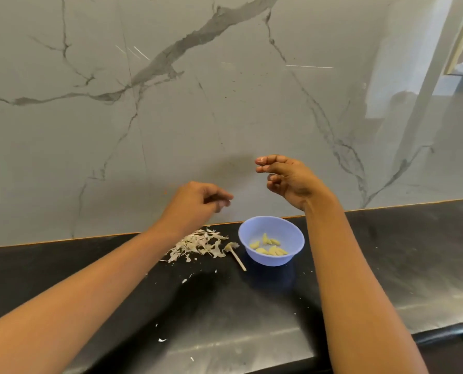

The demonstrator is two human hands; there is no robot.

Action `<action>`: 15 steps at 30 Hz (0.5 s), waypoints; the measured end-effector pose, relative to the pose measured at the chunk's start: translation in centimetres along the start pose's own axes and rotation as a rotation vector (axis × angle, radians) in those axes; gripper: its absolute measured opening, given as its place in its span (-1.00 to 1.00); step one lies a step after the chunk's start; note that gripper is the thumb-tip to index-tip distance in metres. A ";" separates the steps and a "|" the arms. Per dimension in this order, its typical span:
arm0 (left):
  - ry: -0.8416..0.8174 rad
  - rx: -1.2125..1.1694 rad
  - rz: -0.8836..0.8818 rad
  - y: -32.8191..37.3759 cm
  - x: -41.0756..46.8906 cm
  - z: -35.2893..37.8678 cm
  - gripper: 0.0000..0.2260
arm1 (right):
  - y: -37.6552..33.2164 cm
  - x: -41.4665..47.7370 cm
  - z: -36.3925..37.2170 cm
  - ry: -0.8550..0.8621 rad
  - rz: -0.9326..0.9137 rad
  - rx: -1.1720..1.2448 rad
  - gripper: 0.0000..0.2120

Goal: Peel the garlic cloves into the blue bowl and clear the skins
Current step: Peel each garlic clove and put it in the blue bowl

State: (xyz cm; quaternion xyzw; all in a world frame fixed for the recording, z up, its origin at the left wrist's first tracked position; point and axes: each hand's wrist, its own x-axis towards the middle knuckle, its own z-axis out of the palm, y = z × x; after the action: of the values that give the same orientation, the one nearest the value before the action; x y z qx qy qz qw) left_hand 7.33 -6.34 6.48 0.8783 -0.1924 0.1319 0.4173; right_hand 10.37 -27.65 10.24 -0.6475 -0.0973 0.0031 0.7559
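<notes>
While the left hand [198, 197] hangs over the skins [198, 244] and the right hand [287, 176] over the blue bowl [268, 259], fingers loosely curled and empty, the garlic cloves [269, 245] lie peeled inside it (peeling looks done); skins sit heaped on the desk [386, 252] for clearing.

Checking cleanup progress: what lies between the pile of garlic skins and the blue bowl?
Head view: a garlic stem with its papery base lies between the skin pile and blue bowl.
</notes>
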 end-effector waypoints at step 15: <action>0.182 0.030 -0.304 -13.0 -9.2 -12.4 -0.84 | 5.9 -1.3 12.0 -0.303 -0.192 -0.884 -0.85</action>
State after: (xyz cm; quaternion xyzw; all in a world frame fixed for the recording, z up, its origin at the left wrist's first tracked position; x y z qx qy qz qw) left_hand 4.03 12.99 1.68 0.8878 -0.0168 0.1492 0.4351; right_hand 7.96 -15.16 6.03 -0.8874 -0.2579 -0.0143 0.3820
